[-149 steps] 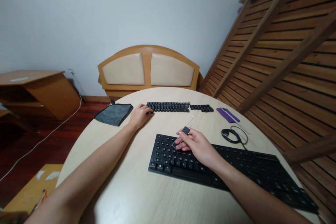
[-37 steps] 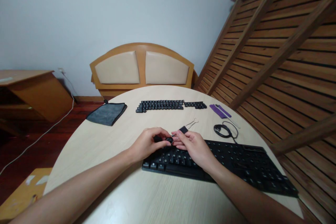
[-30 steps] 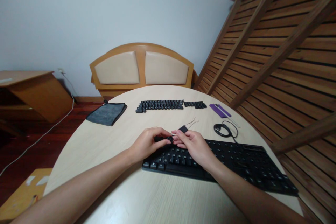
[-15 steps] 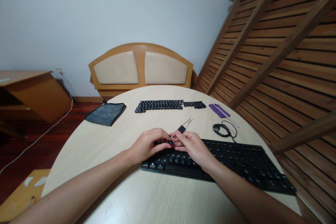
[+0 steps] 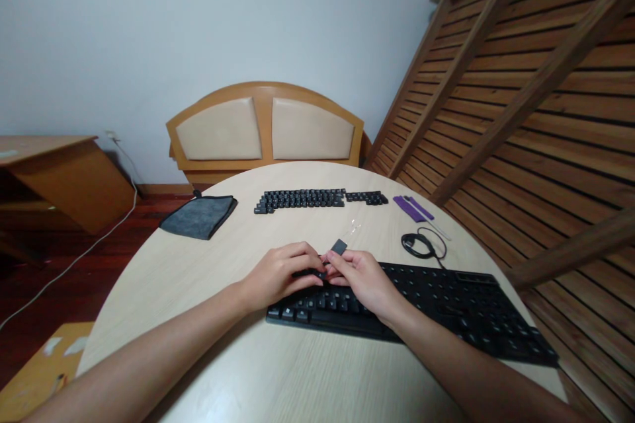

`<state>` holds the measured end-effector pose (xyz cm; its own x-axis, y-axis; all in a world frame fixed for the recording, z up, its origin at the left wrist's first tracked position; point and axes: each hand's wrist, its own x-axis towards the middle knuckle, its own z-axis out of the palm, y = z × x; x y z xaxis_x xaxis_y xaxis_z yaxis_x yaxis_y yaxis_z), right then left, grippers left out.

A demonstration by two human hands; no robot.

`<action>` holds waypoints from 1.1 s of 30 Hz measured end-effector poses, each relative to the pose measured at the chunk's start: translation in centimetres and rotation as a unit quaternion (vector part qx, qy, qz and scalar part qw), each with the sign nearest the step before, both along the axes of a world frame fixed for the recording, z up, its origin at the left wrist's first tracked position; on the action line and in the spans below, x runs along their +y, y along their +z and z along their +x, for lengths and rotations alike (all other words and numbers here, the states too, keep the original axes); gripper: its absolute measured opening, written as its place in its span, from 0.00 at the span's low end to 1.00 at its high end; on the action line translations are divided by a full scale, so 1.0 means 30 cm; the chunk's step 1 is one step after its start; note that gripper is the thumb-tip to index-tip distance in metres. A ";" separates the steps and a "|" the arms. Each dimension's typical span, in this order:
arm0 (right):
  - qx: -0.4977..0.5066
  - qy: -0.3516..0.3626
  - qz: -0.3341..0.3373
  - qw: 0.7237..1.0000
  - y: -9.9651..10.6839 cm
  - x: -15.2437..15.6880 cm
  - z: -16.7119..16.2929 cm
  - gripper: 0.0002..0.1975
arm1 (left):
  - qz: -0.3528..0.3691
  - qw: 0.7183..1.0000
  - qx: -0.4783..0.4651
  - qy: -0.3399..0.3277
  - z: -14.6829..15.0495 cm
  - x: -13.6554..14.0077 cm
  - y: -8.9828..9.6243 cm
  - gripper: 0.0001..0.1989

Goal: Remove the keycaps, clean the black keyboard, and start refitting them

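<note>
My right hand (image 5: pixel 364 277) grips a keycap puller (image 5: pixel 338 247), a flat black handle with thin wire ends. One wire end points away over the table; the other lies hidden among my fingers. My left hand (image 5: pixel 285 273) is closed opposite it, thumb and fingertips pinching a small black keycap (image 5: pixel 324 271) that is mostly covered. Both hands meet over the left part of a black keyboard (image 5: pixel 446 304). Lettered keys remain along its lower left, while pale key posts show over much of the rest.
Removed keycaps (image 5: pixel 305 198) lie in rows farther back, with a smaller group (image 5: pixel 367 197) beside them. A grey cloth (image 5: pixel 198 217) is at the left edge. On the right are purple strips (image 5: pixel 411 209) and the coiled cable (image 5: pixel 419 246). The round table (image 5: pixel 238 370) carries everything.
The puller's handle has turned and shifted slightly left and down between my hands. My left fingertips have closed in nearer to my right fingers, covering more of the keycap.
</note>
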<state>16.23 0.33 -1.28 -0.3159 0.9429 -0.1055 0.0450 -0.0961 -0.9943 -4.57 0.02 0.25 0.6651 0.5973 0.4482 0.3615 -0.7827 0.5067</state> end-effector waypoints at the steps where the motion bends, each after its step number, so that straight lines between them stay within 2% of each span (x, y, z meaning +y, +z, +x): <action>1: -0.001 0.000 -0.002 1.000 -0.002 0.000 0.000 0.27 | 0.015 1.000 0.005 -0.004 0.002 -0.002 -0.003 0.09; 4: -0.007 0.006 -0.004 1.000 0.000 0.002 0.001 0.27 | 0.056 0.998 0.001 -0.007 0.005 -0.008 -0.011 0.08; 7: -0.025 0.004 0.013 1.000 0.019 0.011 0.006 0.26 | 0.077 0.996 -0.032 0.025 -0.002 0.004 0.001 0.07; 10: -0.061 -0.009 0.048 0.997 0.047 0.024 0.015 0.24 | 0.089 0.989 -0.059 0.100 -0.032 0.063 0.033 0.07; 13: -0.099 -0.014 0.094 0.991 0.061 0.029 0.024 0.23 | 0.130 0.975 -0.035 0.178 -0.085 0.170 0.049 0.08; 15: -0.118 -0.011 0.116 0.986 0.059 0.025 0.028 0.23 | 0.139 0.962 -0.002 0.235 -0.126 0.246 0.032 0.09; 18: -0.136 -0.001 0.115 0.984 0.050 0.015 0.030 0.23 | 0.167 0.931 0.033 0.324 -0.180 0.335 -0.031 0.09; 23: -0.136 0.006 0.114 0.984 0.053 0.008 0.032 0.23 | 0.161 0.928 0.071 0.327 -0.229 0.392 -0.121 0.07; 33: -0.136 0.014 0.118 0.984 0.076 0.000 0.029 0.20 | 0.158 0.915 0.112 0.354 -0.259 0.423 -0.144 0.06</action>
<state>17.09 0.34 1.00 -0.3330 0.9424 0.0313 0.3120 0.1414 -0.9395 -12.33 12.72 -4.08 0.2574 0.7781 0.5730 0.9018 -0.4064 0.1468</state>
